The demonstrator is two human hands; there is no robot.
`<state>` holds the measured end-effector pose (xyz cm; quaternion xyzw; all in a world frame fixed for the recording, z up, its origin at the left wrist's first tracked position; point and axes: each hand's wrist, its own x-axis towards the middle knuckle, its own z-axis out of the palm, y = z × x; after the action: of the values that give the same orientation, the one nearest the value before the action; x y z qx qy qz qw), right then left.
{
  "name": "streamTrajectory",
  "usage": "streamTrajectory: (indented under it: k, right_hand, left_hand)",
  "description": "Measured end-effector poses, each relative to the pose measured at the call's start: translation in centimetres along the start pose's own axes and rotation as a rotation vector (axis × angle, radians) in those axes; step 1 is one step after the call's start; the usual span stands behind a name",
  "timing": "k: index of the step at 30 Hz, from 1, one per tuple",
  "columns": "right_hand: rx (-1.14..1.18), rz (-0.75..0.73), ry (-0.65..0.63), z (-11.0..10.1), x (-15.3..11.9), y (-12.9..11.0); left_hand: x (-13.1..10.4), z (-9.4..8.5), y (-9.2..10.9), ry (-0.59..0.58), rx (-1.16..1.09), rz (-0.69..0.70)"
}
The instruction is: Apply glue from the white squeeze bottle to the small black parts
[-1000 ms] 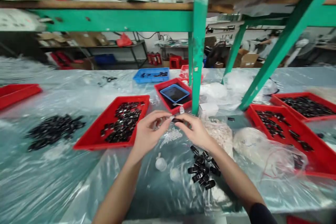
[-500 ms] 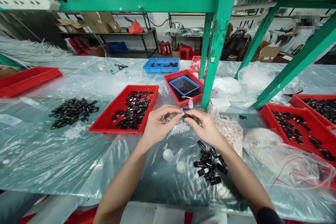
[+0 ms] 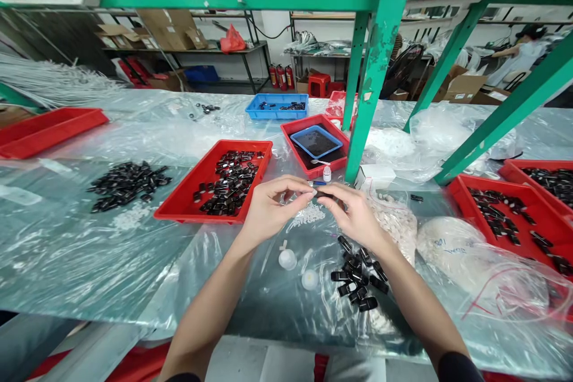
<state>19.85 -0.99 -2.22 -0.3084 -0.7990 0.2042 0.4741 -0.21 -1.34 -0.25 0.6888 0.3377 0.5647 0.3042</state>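
My left hand [image 3: 275, 208] and my right hand [image 3: 351, 215] meet fingertip to fingertip above the table, both closed in a pinch. A sliver of something dark shows at the right fingertips; the fingers mostly cover it, and what the left fingertips pinch is too small to name. Just beyond and below them lies a scatter of small clear-white plastic pieces [image 3: 308, 215]. A loose pile of glossy black plastic parts [image 3: 358, 274] lies under my right forearm. Nearer me, between the forearms, are a small white cup [image 3: 287, 259] and a round translucent cap [image 3: 309, 279].
Left of my hands stands a red tray [image 3: 179, 208] of black parts, beside a black heap [image 3: 129, 185]. Ahead are a small bottle [image 3: 326, 174], a green post [image 3: 364, 89] and a red tray [image 3: 293, 152] holding a blue one. Plastic bags [image 3: 452, 245] and red trays [image 3: 528, 209] lie right.
The view has tilted slightly downward, so the background sits a little higher. My hands keep nearly the same pinch, with the fingertips still together.
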Motion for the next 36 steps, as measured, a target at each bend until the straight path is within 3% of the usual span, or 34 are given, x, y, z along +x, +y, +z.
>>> streamTrajectory:
  k: [6, 19, 26, 30, 33, 36]
  right_hand:
    - [-0.035, -0.007, -0.017, -0.5, -0.1, -0.5]
    - [-0.113, -0.015, 0.052, -0.5, -0.4, -1.9]
    - [0.112, 0.108, 0.087, -0.3, -0.2, -1.8]
    - [0.214, 0.226, 0.080, -0.9, 0.3, -1.5]
    - [0.103, 0.255, 0.123, -2.5, 0.6, -1.1]
    - [-0.019, 0.280, 0.198, -4.0, 0.5, -0.5]
  left_hand:
    - [-0.1, 0.1, -0.2, 0.010, -0.046, -0.042]
    - [-0.4, 0.3, 0.5, 0.002, -0.002, 0.031]
    - [-0.6, 0.8, 0.0, -0.013, -0.027, 0.066]
    - [-0.4, 0.3, -0.1, -0.108, 0.050, 0.135]
    - [0.3, -0.3, -1.2, -0.160, 0.156, 0.147]
    - [1.1, -0.6, -4.0, -0.261, 0.311, 0.043]
